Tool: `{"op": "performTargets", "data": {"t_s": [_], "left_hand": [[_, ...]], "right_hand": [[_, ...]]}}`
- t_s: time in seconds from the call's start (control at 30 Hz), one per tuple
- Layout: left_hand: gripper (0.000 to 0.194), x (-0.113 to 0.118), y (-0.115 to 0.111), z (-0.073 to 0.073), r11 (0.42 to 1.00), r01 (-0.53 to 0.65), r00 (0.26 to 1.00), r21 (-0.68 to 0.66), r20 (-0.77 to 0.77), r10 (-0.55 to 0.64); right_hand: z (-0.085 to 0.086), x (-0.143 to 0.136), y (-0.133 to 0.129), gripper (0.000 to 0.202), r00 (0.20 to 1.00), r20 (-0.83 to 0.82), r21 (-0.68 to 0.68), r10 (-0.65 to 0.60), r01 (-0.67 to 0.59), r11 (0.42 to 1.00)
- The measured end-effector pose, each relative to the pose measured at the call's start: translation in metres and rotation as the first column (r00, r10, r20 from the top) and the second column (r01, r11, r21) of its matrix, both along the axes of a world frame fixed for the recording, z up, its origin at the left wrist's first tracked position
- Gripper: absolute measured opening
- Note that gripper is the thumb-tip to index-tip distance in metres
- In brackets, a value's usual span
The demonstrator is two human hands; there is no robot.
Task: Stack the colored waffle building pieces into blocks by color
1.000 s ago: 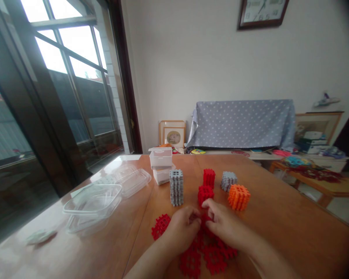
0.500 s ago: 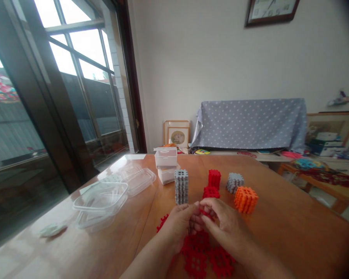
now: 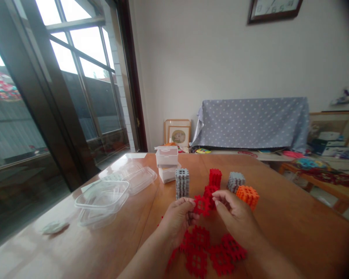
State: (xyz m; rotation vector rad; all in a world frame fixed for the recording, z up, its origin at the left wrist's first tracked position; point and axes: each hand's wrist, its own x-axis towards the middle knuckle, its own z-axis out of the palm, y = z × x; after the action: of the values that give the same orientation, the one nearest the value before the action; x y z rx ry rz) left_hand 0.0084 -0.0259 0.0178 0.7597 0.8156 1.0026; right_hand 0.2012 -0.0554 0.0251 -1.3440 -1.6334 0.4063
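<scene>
A flat red interlocking plastic piece (image 3: 202, 205), notched at its edges and with square holes, is pinched in the fingers of my left hand (image 3: 178, 214). Just right of it is my right hand (image 3: 234, 211), its thumb and fingertips slightly apart, with nothing visible between them. Behind the hands stands a short red stack (image 3: 210, 190) of the same pieces, partly covered by the held piece and my right fingertips. Several loose red pieces (image 3: 196, 262) lie on the table below my hands. A taller red stack (image 3: 215, 178) stands farther back.
A tall grey stack (image 3: 182, 184) stands left of the red ones; a shorter grey stack (image 3: 236, 181) and an orange stack (image 3: 248, 197) are at the right. Clear plastic containers (image 3: 101, 197), white boxes (image 3: 166, 157) and a small pale packet (image 3: 54, 227) are on the wooden table (image 3: 293, 224).
My hands have moved apart, leaving the red piece in the left hand, now facing me. The right hand has shifted slightly right and up. The view has moved slightly.
</scene>
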Motion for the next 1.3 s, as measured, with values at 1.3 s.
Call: {"op": "performTargets", "data": {"t_s": [1.3], "left_hand": [[0.023,0.004,0.003,-0.004,0.994,-0.014,0.996,-0.107,0.091,0.024]], "right_hand": [[-0.002,-0.012,-0.002,0.007,0.944,0.321,0.028,-0.075,0.07,0.997]]}}
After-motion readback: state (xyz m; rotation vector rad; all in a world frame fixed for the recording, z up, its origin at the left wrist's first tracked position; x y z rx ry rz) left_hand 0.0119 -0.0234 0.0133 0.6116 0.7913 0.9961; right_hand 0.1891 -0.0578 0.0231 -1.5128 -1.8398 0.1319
